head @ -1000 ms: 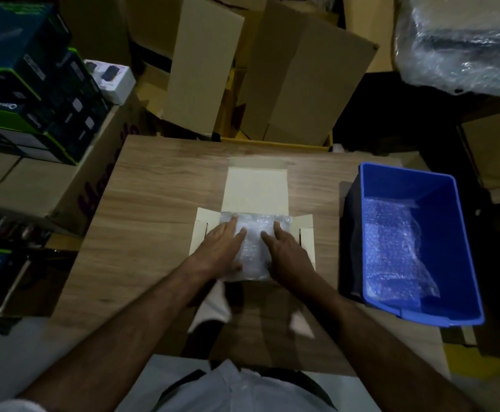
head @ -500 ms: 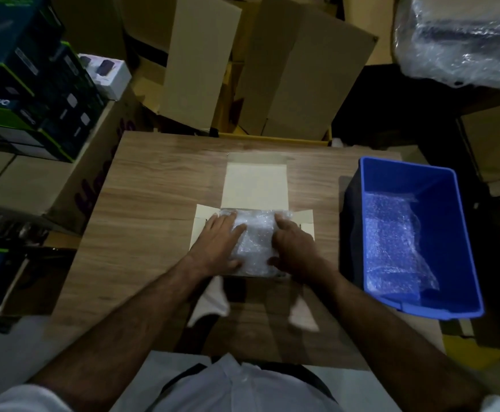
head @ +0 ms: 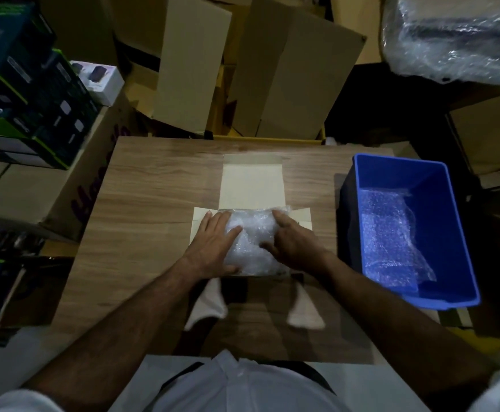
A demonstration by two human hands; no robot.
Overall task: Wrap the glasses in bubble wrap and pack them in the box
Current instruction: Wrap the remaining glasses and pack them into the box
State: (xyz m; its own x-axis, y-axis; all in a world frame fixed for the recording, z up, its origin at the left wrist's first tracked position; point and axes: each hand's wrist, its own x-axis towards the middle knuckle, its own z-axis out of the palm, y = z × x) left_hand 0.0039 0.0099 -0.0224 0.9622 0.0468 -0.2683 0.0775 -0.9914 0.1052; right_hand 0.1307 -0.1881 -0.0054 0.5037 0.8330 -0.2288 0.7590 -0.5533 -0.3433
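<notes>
Where the wood-grain surface [head: 153, 185] stands among stacked cartons [head: 287, 78], a bubble-wrapped bundle [head: 250, 239] sits in the open box [head: 250, 185] at its centre. The left hand [head: 213, 245] and right hand [head: 293, 242] press it with flat, straight fingers. A blue bin [head: 451, 203] holding bubble wrap [head: 391, 233] lies at 3 o'clock, dark retail boxes [head: 29, 93] at 10 o'clock.

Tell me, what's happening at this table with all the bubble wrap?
A person is packing. Both hands press a bubble-wrapped bundle down into a small open cardboard box on the wooden table; the left hand lies on the bundle's left side, the right hand on its right. The box's lid flap lies open on the far side. What is inside the wrap cannot be seen. To the right, a blue bin holds more bubble wrap.
</notes>
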